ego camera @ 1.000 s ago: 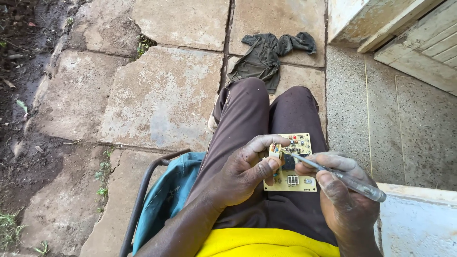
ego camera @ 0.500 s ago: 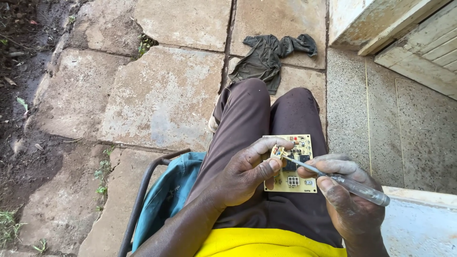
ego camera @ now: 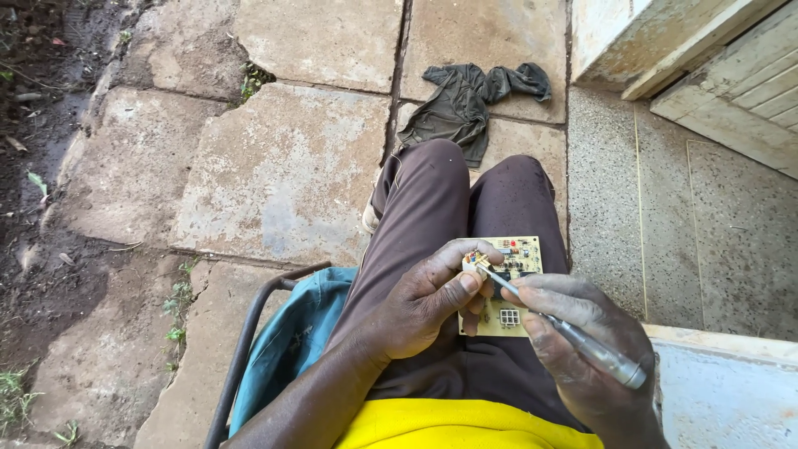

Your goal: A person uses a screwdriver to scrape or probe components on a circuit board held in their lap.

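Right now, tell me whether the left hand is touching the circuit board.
Touching. The head view shows the left hand gripping the circuit board on the lap, fingers curled over its left edge.

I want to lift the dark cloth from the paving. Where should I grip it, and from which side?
Probably pinch the bunched, raised fold at the upper right of the dark cloth, coming from above. It lies crumpled flat on the stone slabs, so its thin lower edge gives little to hold.

A dark rag [ego camera: 474, 104] lies on stone paving [ego camera: 283, 175] beside a teal chair seat [ego camera: 287, 345].
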